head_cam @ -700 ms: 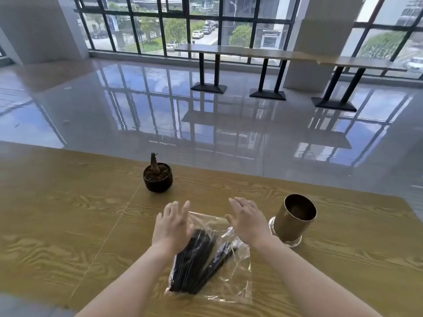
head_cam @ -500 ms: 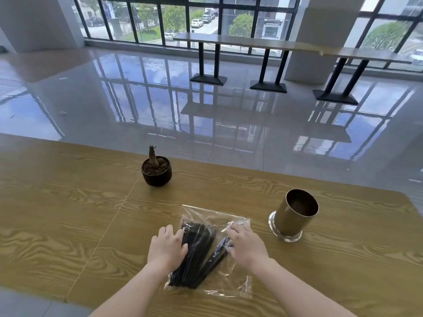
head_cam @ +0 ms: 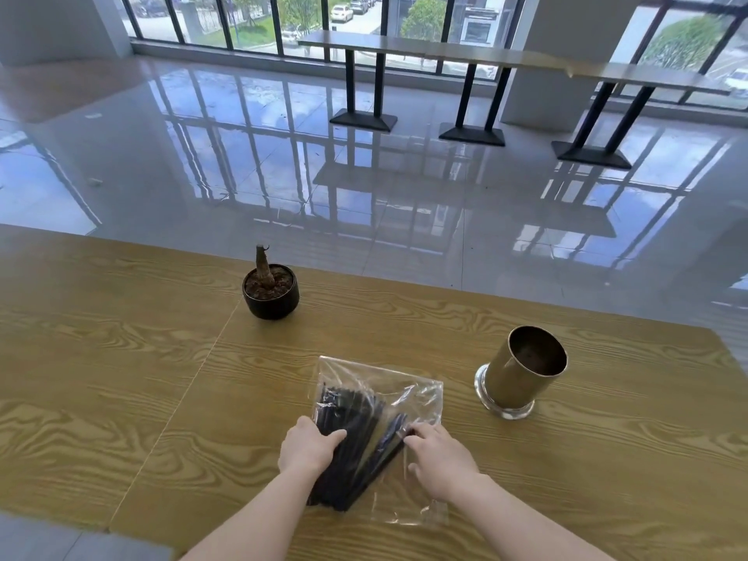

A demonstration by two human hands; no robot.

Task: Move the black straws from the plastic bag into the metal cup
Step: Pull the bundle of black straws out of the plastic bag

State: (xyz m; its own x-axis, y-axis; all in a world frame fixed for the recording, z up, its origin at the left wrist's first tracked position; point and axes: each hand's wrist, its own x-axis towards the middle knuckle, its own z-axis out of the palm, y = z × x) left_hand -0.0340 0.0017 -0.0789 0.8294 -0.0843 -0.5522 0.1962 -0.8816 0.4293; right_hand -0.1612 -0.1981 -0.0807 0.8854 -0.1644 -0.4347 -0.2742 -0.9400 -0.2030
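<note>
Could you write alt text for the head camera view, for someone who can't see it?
Two hands, left and right, rest on a clear plastic bag of black straws on a wooden table. An empty metal cup stands right, a potted plant behind.

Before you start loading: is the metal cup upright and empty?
Upright and apparently empty: the metal cup stands on its base on the table, mouth up, no straws inside. The black straws lie in the plastic bag.
</note>
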